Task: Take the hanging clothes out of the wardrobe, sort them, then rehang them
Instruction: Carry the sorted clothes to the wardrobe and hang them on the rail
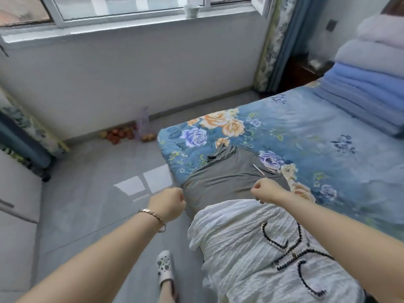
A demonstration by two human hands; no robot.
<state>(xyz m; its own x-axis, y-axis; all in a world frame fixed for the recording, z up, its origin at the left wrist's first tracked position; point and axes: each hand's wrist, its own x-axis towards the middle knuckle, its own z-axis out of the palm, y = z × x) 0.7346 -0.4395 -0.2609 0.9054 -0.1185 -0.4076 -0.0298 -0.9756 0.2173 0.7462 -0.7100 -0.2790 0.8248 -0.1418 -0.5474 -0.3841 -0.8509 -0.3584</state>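
Grey garment (229,173), blue blankets (367,88) on bed (328,132)

A bed (317,127) wears a blue floral cover. Left of the bed, glossy grey floor tiles (87,204) reflect daylight. Beyond the bed, a white wall (131,79) runs under a wide window (131,5). Floral curtains (282,40) and a dark nightstand (299,73) stand near the bed's head.

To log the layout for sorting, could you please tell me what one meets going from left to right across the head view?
In order: fruit → left hand → grey garment → right hand → stack of folded blankets.
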